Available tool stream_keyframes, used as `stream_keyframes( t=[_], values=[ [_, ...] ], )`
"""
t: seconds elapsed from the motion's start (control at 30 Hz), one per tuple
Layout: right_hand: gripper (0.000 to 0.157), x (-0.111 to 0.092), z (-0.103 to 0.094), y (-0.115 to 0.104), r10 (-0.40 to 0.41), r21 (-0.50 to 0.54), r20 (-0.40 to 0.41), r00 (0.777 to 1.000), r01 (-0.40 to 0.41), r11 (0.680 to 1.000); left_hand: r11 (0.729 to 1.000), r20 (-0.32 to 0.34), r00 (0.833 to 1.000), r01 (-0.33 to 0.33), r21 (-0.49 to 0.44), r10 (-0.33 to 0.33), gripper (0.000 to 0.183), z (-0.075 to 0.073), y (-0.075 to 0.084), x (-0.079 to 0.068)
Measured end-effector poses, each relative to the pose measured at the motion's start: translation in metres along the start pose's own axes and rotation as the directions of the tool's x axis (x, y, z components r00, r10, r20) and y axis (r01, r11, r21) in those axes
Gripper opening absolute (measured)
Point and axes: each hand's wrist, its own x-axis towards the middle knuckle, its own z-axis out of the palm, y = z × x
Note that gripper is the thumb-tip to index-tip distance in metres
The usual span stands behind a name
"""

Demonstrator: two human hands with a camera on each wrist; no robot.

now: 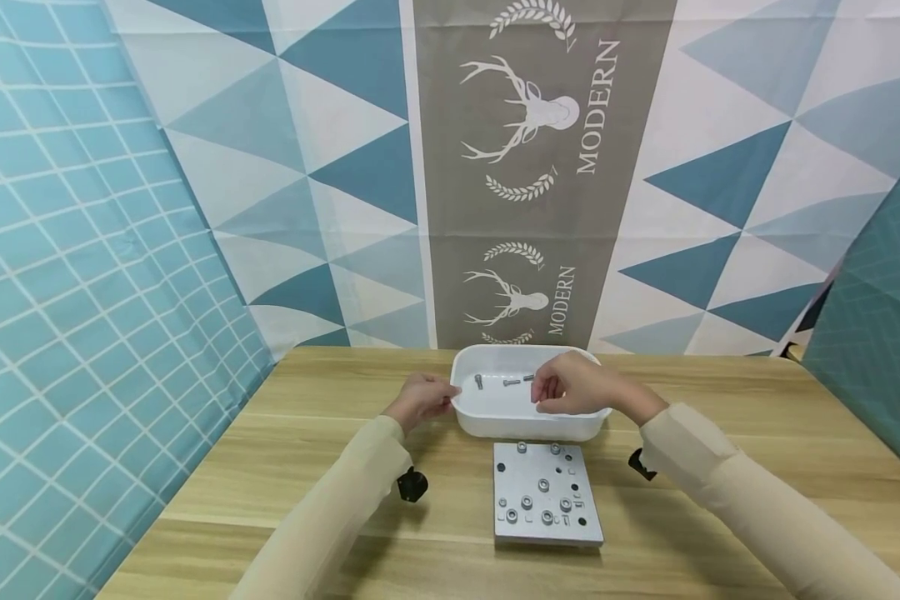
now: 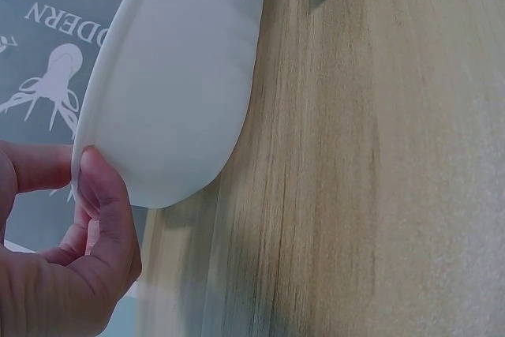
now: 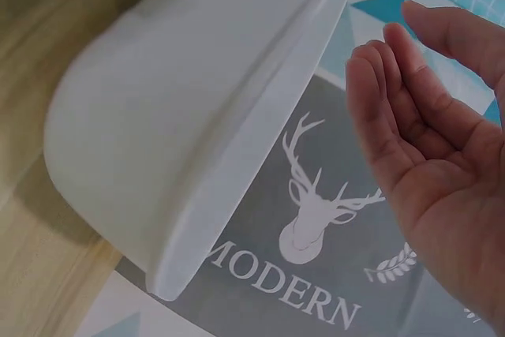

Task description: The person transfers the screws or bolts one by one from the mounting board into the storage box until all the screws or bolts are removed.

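My left hand (image 1: 422, 397) pinches the left rim of a white plastic basin (image 1: 525, 427) between thumb and fingers; the left wrist view shows this grip up close. Over the right side of the basin hovers my right hand (image 1: 583, 385). Its fingers (image 3: 406, 112) are loosely bent with the thumb apart, and nothing shows between them. Inside the basin lie a screw (image 1: 478, 382) at the left and another screw (image 1: 512, 382) near the middle. A third screw (image 1: 528, 377) is beside the right fingertips, partly hidden by that hand.
In front of the basin, a silver metal plate (image 1: 521, 475) lies on the wooden table (image 1: 270, 508), with several socket-head screws standing in it and several holes. Patterned cloth (image 1: 360, 167) hangs behind the table. Black wrist devices (image 1: 412, 484) show at both sleeves.
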Motion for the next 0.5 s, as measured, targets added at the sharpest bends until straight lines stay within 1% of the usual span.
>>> stream_keyframes(
  t=[0.2, 0.3, 0.5],
  values=[
    [0.004, -0.013, 0.007, -0.010, -0.048, 0.030, 0.014, 0.999, 0.047, 0.998, 1.000, 0.004, 1.000, -0.005, -0.011, 0.005, 0.023, 0.000, -0.001, 0.000],
    [0.005, -0.017, 0.011, -0.014, -0.043, 0.033, 0.019, 0.999, 0.042, 0.999, 1.000, -0.002, 1.000, 0.001, -0.012, -0.001, 0.023, 0.000, -0.001, 0.000],
    [0.004, -0.024, 0.018, -0.020, -0.035, 0.069, 0.034, 0.999, 0.033, 0.997, 1.000, -0.010, 1.000, 0.006, -0.006, -0.006, 0.022, 0.000, 0.001, -0.001]
  ],
)
